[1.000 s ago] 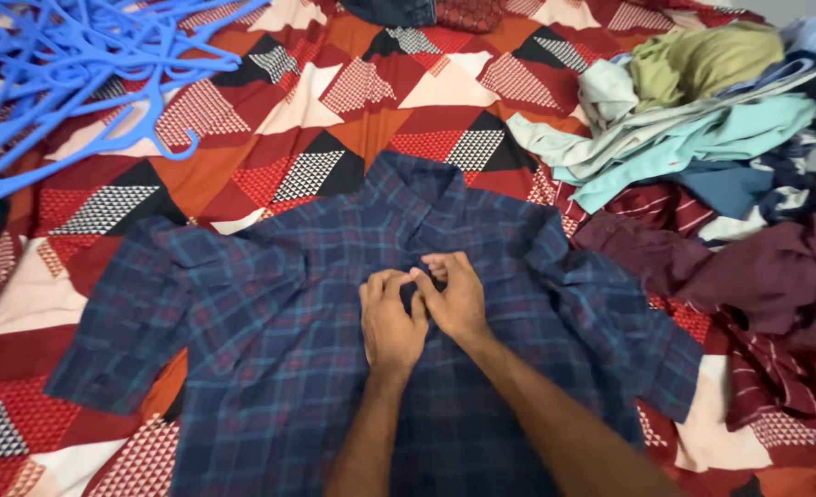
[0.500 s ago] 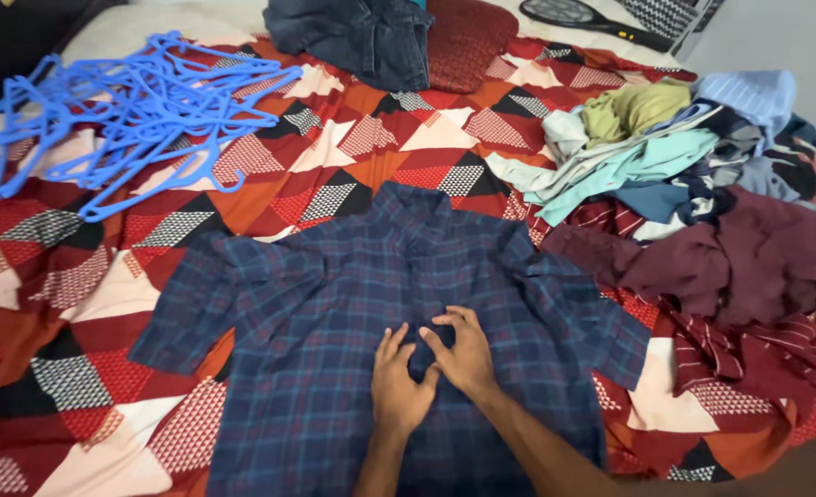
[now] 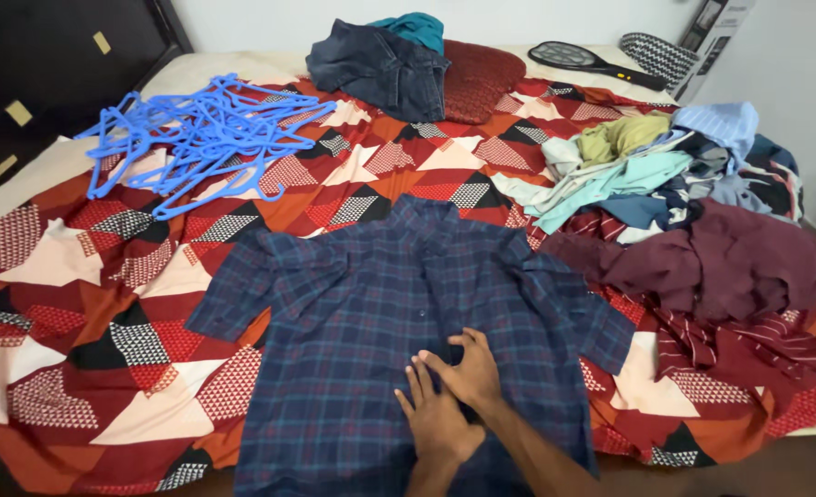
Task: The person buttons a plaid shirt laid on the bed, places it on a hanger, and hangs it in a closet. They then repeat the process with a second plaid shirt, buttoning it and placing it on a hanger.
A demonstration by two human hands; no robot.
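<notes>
A dark blue plaid short-sleeved shirt (image 3: 353, 313) lies spread front up on the bed, collar toward the far side. Both my hands rest on its button strip near the lower middle. My left hand (image 3: 434, 414) lies flat on the cloth with its fingers apart. My right hand (image 3: 471, 368) sits just over it, fingers curled and pinching the shirt front. The hem end of the shirt is cut off by the bottom edge of the view.
The bed has a red, black and cream patterned sheet (image 3: 86, 304). A tangle of blue plastic hangers (image 3: 196, 129) lies at the far left, and a heap of crumpled clothes (image 3: 693, 202) at the right. Folded jeans (image 3: 380, 64) and a racket-shaped swatter (image 3: 583, 60) lie at the head.
Both hands have slid down the shirt front toward me, from the chest to the lower part. The camera has pulled back, showing more of the bed.
</notes>
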